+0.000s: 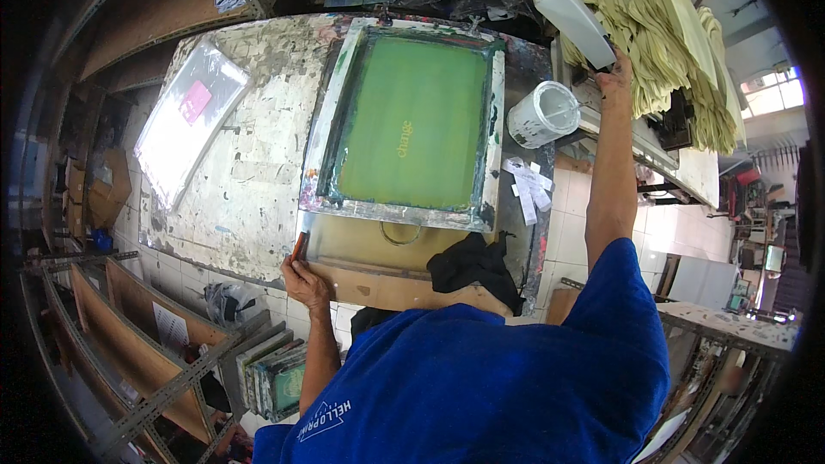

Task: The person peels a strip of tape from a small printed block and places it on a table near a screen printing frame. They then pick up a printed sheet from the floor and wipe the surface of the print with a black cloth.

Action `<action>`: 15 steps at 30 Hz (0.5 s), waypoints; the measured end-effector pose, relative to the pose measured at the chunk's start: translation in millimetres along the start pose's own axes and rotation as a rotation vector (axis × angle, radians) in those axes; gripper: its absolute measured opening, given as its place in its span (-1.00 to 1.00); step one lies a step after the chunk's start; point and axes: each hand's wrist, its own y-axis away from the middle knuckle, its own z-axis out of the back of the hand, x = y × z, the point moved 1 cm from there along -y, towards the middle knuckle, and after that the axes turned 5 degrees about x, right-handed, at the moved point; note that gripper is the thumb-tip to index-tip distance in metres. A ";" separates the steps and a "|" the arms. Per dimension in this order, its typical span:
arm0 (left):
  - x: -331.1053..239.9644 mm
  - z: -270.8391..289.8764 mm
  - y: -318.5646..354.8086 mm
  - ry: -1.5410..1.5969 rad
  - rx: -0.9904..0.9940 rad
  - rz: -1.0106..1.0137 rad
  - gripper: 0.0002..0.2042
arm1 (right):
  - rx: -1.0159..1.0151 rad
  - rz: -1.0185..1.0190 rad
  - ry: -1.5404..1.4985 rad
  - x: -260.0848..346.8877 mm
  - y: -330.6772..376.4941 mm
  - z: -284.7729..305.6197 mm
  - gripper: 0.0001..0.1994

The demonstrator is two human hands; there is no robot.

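Crusty-framed green screen (417,125)
Sits between left fingers (295,266) — pinching a slim orange stick (299,246) — and right fingers (608,77), gripping a boxy pale container (571,17).

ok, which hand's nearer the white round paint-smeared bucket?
Right. The right hand is just above and right of the bucket; the left hand is much farther, lower left.

Screen mesh (430,86): green — small yellow lettering (405,139)
Screen frame (387,213): white, smeared dark
Bucket (531,120): white, grey-smudged
Cloth (468,268): black
Hanging fabric (640,17): pale yellow
Shirt (490,378): blue — white print (326,419)
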 end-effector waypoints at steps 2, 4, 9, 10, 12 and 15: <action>1.5 0.9 -1.2 -0.040 -0.029 -0.058 -0.74 | -0.033 0.046 -0.005 -1.3 17.3 -10.0 -0.73; 1.7 -0.4 -1.4 -0.053 -0.032 -0.082 -0.75 | 0.033 0.004 0.112 7.7 4.2 4.5 -0.70; -1.1 -1.4 -1.6 -0.034 -0.011 -0.063 -0.76 | 0.063 0.008 0.191 13.3 -10.0 17.3 -0.64; 0.8 -1.3 -1.8 -0.021 -0.007 -0.052 -0.77 | 0.046 -0.004 0.164 13.8 -14.3 11.7 -0.63; 4.5 -2.6 -2.6 0.009 0.002 -0.030 -0.77 | 0.005 -0.002 0.159 17.1 -14.4 9.9 -0.61; -0.3 1.0 -2.0 -0.024 -0.017 -0.051 -0.77 | -0.101 0.106 0.244 25.3 7.0 -10.4 -0.56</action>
